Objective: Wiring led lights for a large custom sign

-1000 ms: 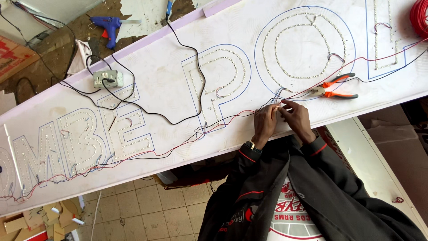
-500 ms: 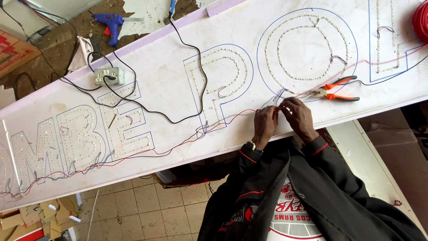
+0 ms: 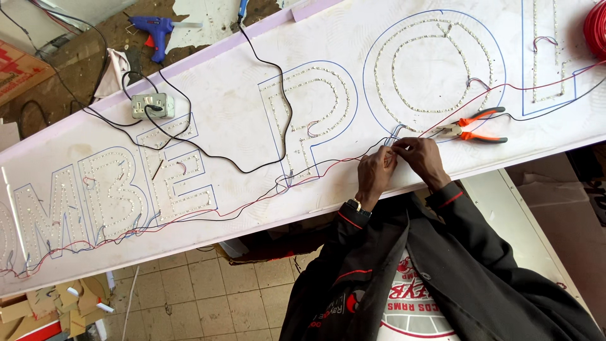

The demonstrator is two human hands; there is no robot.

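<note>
My left hand and my right hand meet at the near edge of a long white sign board. Both pinch the thin red and black wires where they join, fingertips touching. The wires run along the board's near edge past large blue-outlined letters filled with rows of small lights. Orange-handled pliers lie on the board just right of my right hand. A watch sits on my left wrist.
A grey socket box with a black cable lies on the board to the left. A blue glue gun rests beyond the far edge. A red wire coil sits at the top right. Cardboard scraps lie on the tiled floor.
My hands stay at the same wire joint, with only small finger movements. The view has shifted slightly.
</note>
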